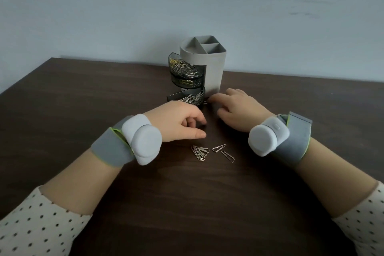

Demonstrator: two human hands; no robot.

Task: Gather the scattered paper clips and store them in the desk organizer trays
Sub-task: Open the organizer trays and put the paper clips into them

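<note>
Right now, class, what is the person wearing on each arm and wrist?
Both arms have cream sleeves with small dark dots, pushed up the forearm. Each wrist carries a grey band edged in lime green, holding a rounded pale grey device: one by the left hand, one by the right hand. Both hands are bare, without gloves.

Grey upright desk organizer w/ 3 smoky swing-out trays fanned to its left, all holding silver & some yellow clips; loose silver paper clips flat on tabletop nearer cam, small pile plus 2 just beside
</note>
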